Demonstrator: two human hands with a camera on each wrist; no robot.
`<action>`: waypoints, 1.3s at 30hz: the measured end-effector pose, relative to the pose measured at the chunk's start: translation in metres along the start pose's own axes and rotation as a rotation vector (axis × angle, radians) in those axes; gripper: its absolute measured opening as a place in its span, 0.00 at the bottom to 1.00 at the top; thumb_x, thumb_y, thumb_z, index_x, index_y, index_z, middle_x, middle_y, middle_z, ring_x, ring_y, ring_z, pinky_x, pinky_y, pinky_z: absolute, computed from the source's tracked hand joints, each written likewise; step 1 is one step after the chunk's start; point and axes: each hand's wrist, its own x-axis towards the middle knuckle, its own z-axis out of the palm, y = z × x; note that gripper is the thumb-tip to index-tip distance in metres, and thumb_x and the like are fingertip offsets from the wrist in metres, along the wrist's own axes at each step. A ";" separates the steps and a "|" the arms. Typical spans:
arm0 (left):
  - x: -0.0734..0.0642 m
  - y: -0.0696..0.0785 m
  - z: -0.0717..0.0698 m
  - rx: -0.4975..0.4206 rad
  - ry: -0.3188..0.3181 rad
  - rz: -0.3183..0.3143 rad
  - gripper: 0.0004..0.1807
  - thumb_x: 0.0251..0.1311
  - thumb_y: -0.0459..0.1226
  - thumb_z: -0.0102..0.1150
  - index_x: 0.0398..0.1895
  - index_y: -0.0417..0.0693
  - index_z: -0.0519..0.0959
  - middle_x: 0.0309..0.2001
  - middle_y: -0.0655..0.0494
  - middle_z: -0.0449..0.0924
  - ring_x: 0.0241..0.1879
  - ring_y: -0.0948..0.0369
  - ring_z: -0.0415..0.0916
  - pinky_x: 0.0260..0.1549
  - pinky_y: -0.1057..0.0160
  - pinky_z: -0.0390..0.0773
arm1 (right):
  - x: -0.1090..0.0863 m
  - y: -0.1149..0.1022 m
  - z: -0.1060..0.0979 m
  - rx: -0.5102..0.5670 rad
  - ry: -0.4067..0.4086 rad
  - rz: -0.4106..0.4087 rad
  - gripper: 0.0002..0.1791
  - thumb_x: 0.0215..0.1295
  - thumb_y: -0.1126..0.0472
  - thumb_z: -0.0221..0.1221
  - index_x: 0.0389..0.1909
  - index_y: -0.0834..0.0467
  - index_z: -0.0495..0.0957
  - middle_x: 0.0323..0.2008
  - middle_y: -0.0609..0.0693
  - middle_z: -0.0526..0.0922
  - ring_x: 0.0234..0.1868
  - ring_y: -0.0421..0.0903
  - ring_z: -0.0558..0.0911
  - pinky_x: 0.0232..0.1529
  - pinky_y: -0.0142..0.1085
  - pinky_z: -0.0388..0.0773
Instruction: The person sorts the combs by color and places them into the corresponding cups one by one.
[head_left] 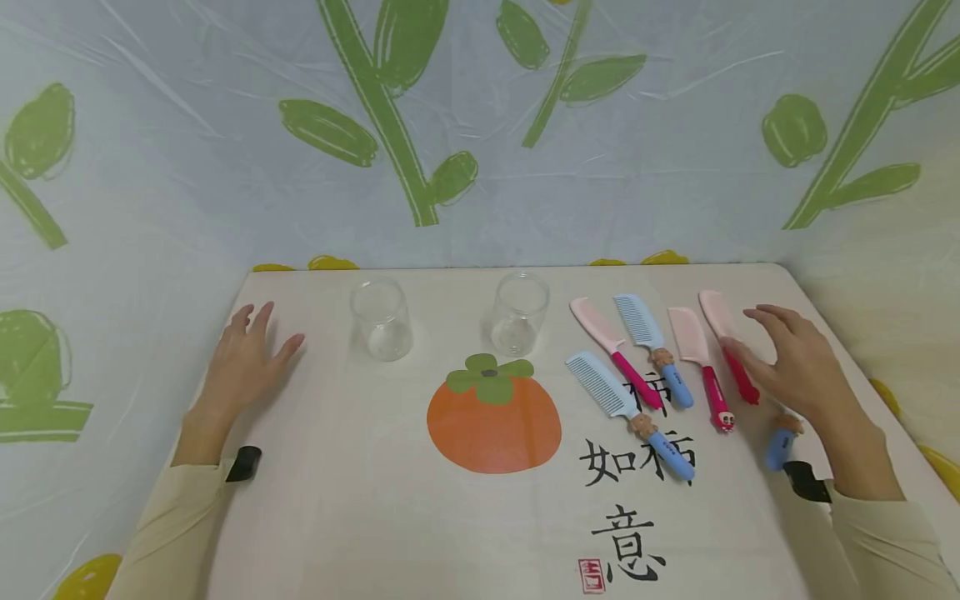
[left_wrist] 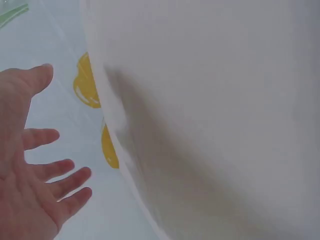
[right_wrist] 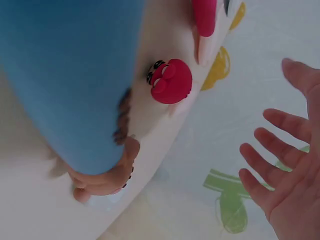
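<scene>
Fingers apart, nothing gripped: I see the left hand [head_left: 243,364] and right hand [head_left: 802,362] over opposite sides of the table [head_left: 390,525], its near edge cut off. A printed orange fruit [head_left: 493,427] sits mid-table, two clear cups [head_left: 382,325] farther off. At right, beside the right hand, lie pink combs [head_left: 688,335] and blue combs [head_left: 626,408]; the right arm hides part of one blue comb [head_left: 780,448]. Black characters [head_left: 597,462] 如 and 意 read clearly, two others are partly covered; handle lettering is too small for me.
</scene>
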 end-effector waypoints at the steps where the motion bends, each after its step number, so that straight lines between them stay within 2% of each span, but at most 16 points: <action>1: -0.001 0.002 0.000 -0.007 0.028 0.007 0.39 0.73 0.50 0.57 0.72 0.28 0.61 0.68 0.20 0.57 0.62 0.26 0.62 0.60 0.28 0.64 | 0.000 -0.001 -0.001 0.005 0.011 -0.007 0.34 0.67 0.55 0.66 0.67 0.69 0.67 0.67 0.75 0.63 0.66 0.76 0.63 0.62 0.76 0.60; 4: -0.002 0.006 0.001 -0.037 0.106 0.032 0.34 0.71 0.44 0.61 0.69 0.27 0.66 0.65 0.21 0.62 0.57 0.28 0.68 0.55 0.29 0.70 | -0.001 -0.006 -0.002 0.016 0.031 -0.017 0.31 0.66 0.60 0.66 0.65 0.68 0.69 0.64 0.75 0.67 0.62 0.75 0.66 0.57 0.76 0.65; 7: -0.002 0.010 0.001 -0.073 0.131 0.035 0.32 0.70 0.43 0.62 0.68 0.28 0.68 0.64 0.23 0.65 0.58 0.29 0.69 0.55 0.30 0.71 | -0.003 -0.010 -0.004 0.028 0.035 -0.019 0.28 0.67 0.61 0.65 0.64 0.68 0.70 0.62 0.75 0.69 0.61 0.75 0.68 0.54 0.76 0.67; 16: 0.000 0.028 0.001 -0.174 0.112 0.018 0.30 0.71 0.43 0.61 0.68 0.32 0.70 0.64 0.28 0.67 0.63 0.33 0.67 0.59 0.32 0.69 | -0.009 -0.027 -0.007 0.048 0.037 -0.035 0.27 0.67 0.62 0.65 0.63 0.67 0.72 0.60 0.73 0.73 0.59 0.73 0.70 0.52 0.74 0.71; 21: 0.000 0.036 0.001 -0.229 0.120 0.027 0.29 0.72 0.43 0.60 0.68 0.33 0.71 0.64 0.30 0.68 0.62 0.35 0.68 0.60 0.34 0.68 | -0.010 -0.037 -0.007 0.048 0.033 -0.055 0.27 0.67 0.62 0.66 0.63 0.68 0.72 0.59 0.73 0.74 0.60 0.73 0.71 0.53 0.73 0.71; 26: 0.001 0.044 0.002 -0.276 0.112 0.032 0.29 0.73 0.43 0.60 0.69 0.35 0.71 0.64 0.31 0.68 0.58 0.37 0.71 0.56 0.35 0.71 | -0.011 -0.046 -0.008 0.061 -0.008 -0.048 0.28 0.70 0.58 0.65 0.65 0.67 0.71 0.60 0.73 0.74 0.61 0.74 0.70 0.53 0.74 0.70; 33: 0.004 0.054 0.006 -0.339 0.163 0.085 0.25 0.73 0.39 0.60 0.68 0.34 0.72 0.62 0.33 0.71 0.55 0.39 0.75 0.55 0.37 0.73 | -0.014 -0.056 -0.007 0.071 -0.017 -0.093 0.28 0.68 0.61 0.66 0.64 0.68 0.72 0.60 0.72 0.75 0.60 0.73 0.71 0.52 0.74 0.71; 39: 0.006 0.063 0.010 -0.414 0.197 0.120 0.25 0.73 0.37 0.60 0.68 0.34 0.72 0.60 0.35 0.74 0.54 0.41 0.78 0.56 0.39 0.75 | -0.014 -0.065 -0.005 0.089 -0.044 -0.099 0.27 0.69 0.60 0.66 0.64 0.67 0.73 0.61 0.71 0.75 0.62 0.72 0.70 0.53 0.72 0.72</action>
